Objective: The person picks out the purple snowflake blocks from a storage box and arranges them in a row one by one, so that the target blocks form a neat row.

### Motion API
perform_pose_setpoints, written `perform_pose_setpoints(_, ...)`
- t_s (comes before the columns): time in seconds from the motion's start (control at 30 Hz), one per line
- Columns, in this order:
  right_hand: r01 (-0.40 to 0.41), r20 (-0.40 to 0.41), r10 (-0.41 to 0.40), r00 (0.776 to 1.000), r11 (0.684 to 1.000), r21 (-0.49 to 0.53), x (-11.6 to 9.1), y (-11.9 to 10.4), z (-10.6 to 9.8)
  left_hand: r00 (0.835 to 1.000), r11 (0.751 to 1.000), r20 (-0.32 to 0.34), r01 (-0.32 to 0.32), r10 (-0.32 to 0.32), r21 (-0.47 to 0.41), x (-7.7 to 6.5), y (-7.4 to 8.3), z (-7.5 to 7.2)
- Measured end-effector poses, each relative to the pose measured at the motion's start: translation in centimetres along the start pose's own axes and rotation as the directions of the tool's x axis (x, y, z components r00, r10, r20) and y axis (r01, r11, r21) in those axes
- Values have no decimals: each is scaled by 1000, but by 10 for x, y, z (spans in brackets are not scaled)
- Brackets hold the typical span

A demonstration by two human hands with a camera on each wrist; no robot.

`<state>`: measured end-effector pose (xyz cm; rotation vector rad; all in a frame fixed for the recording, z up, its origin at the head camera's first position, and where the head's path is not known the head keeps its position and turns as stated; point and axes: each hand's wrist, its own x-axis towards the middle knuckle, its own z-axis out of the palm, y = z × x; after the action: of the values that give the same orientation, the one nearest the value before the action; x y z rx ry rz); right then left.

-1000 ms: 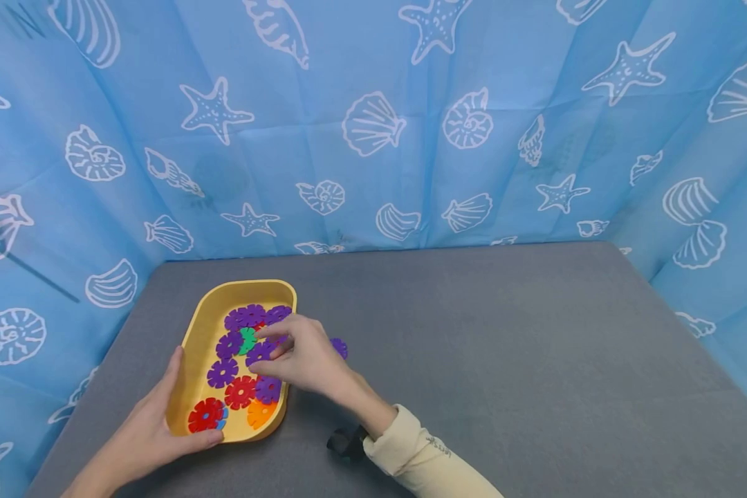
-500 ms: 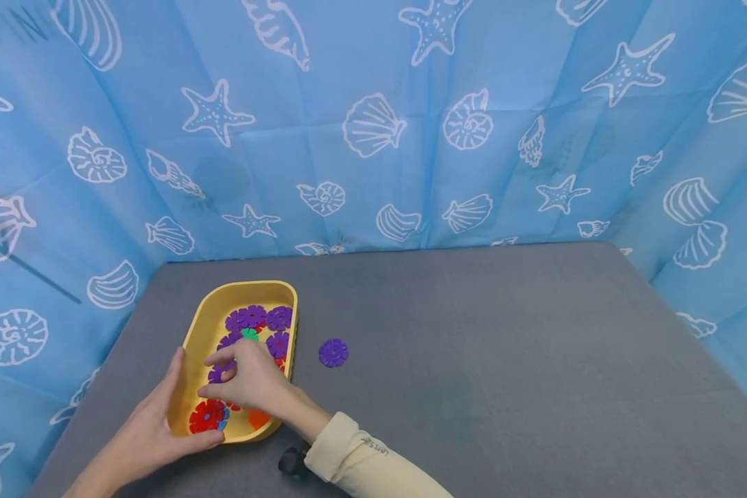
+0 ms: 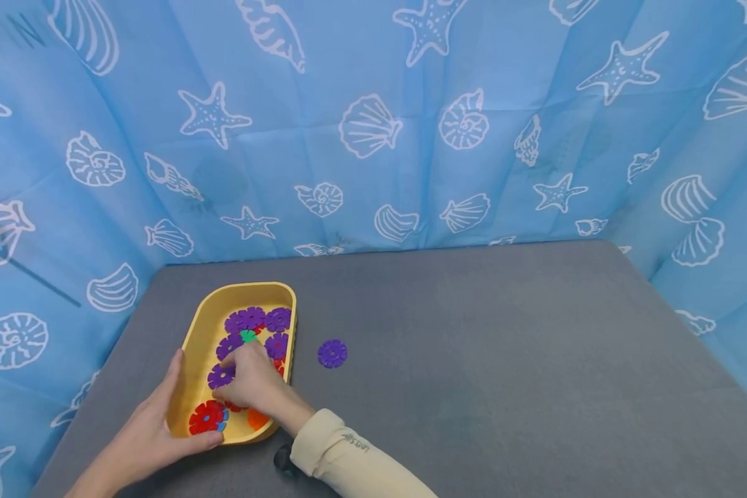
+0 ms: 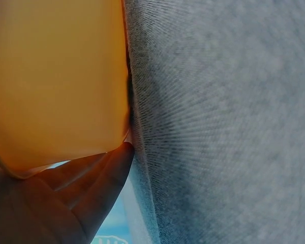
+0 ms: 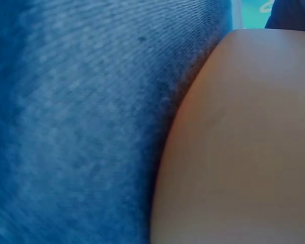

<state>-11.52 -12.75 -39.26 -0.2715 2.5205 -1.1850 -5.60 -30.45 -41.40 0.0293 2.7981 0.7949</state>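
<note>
A yellow plastic tray (image 3: 193, 360) with rounded corners stands at the left of the table in the head view. Flower-shaped notched plastic discs lie in it: purple (image 3: 278, 319), red (image 3: 207, 418), green (image 3: 247, 335), orange (image 3: 258, 420) and a bit of blue. My left hand (image 3: 146, 429) holds the tray's near left corner, thumb at the front rim, fingers along the outer left wall, as the left wrist view also shows. My right hand (image 3: 255, 380) reaches down into the tray over the discs. Its fingertips point at a purple disc (image 3: 221, 377); I cannot tell whether they pinch one.
One purple disc (image 3: 333, 353) lies on the grey cloth-covered table (image 3: 473, 360), right of the tray. A blue curtain (image 3: 373, 187) with white shells and starfish hangs behind and at both sides. A smooth tan surface (image 5: 239, 142) fills much of the right wrist view.
My right hand has moved left and toward me over the tray, then lower among the discs. The loose purple disc on the table has come into full view. My left hand stays on the tray.
</note>
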Motion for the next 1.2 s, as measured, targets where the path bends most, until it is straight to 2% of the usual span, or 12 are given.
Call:
perform_pose_setpoints(0.17, 13, -13, -14, 1000, 997, -74, 3, 0, 5, 1000, 1000, 5, 10, -10, 0, 1, 0, 0)
perform_pose_setpoints(0.43, 37, 46, -31, 998, 991, -129, 8, 0, 9, 999, 1000, 24, 23, -23, -18, 0, 1, 0)
perform_pose_setpoints(0.73, 70, 59, -55, 997, 951, -303, 11, -1, 16, 1000, 1000, 11, 6, -5, -10, -1, 1, 1)
perform_pose_setpoints(0.9, 101, 72, -83, 994, 951, -292, 11, 0, 14, 1000, 1000, 9, -7, 7, -5, -2, 1, 1)
perform_pose_setpoints(1.1, 231, 163, -203, 966, 956, -179, 13, 4, 7, 1000, 1000, 20, -5, 5, 4, -1, 1, 1)
perform_pose_setpoints(1.2, 264, 193, -236, 952, 956, -132, 14, 6, 4, 1000, 1000, 27, -1, 1, -5, -1, 1, 0)
